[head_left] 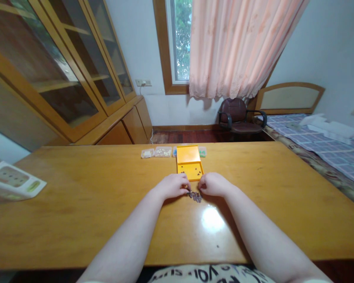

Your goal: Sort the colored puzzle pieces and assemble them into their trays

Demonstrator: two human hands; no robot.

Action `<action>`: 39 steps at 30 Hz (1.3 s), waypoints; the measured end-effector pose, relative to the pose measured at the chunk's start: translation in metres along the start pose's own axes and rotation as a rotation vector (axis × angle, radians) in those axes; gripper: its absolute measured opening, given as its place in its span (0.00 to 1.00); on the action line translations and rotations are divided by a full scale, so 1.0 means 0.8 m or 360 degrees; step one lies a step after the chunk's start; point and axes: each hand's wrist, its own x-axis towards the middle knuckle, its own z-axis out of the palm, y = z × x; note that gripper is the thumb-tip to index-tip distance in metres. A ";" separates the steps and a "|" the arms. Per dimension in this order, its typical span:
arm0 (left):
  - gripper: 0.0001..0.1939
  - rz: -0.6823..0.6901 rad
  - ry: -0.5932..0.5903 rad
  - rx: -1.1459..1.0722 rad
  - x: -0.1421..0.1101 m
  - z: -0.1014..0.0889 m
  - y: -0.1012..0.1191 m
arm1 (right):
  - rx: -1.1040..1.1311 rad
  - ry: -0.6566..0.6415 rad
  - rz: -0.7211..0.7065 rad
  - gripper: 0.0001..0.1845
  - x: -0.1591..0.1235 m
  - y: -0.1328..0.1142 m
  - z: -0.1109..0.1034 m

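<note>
A small heap of dark brown, shiny little pieces lies on the table between my two hands. My left hand has its fingers curled and its thumb at the left edge of the heap; whatever is in its fingertips is too small to name. My right hand is closed in a pinch just right of the heap, its fingertips mostly hidden. Beyond the hands lies an open yellow box with its lid tipped back. Several tiny dark bits are scattered inside its near half.
Behind the box stand clear small containers: one with whitish pieces, another to its left and one with green pieces. A white power strip or device is at far left. One dark speck lies near the table's front edge.
</note>
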 end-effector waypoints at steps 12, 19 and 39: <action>0.05 -0.0020 -0.0062 -0.0036 0.003 0.003 -0.001 | -0.0061 0.0101 -0.0122 0.14 0.004 0.005 0.010; 0.06 -0.0077 0.0114 -0.0109 0.002 0.002 -0.006 | -0.0048 0.0100 -0.0107 0.14 0.006 0.006 0.009; 0.06 -0.0147 0.0365 -0.0141 0.002 0.000 -0.013 | 0.0081 0.0512 -0.0088 0.11 0.008 0.008 0.014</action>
